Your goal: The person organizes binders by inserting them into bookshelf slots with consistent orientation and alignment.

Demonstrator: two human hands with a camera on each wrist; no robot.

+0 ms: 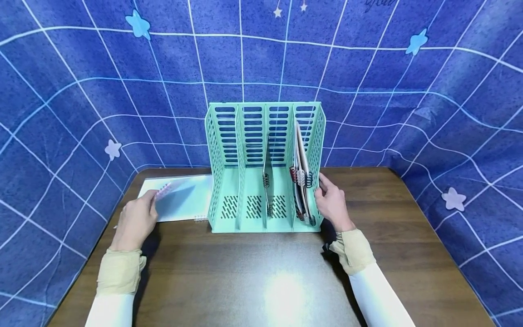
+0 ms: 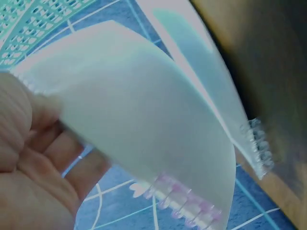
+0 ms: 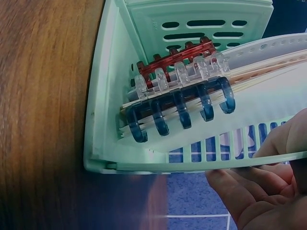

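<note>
My left hand (image 1: 136,220) holds a loose-leaf notebook with pink rings (image 2: 144,105) by its edge, thumb on one face and fingers on the other. The notebook stands raised and slightly bowed. Under it, a pale notebook with clear rings (image 1: 200,190) lies flat on the table, against the left side of a mint-green file organizer (image 1: 224,222). My right hand (image 1: 333,204) grips the organizer's right wall, thumb inside and fingers outside. The rightmost slot holds notebooks with red, clear and dark blue rings (image 3: 180,108). Another thin notebook (image 1: 267,172) stands in a middle slot.
The brown wooden table (image 1: 229,272) extends in front of the organizer and to both sides. Behind it hangs a blue curtain (image 1: 261,59) with white grid lines and stars, which also closes in the left and right sides.
</note>
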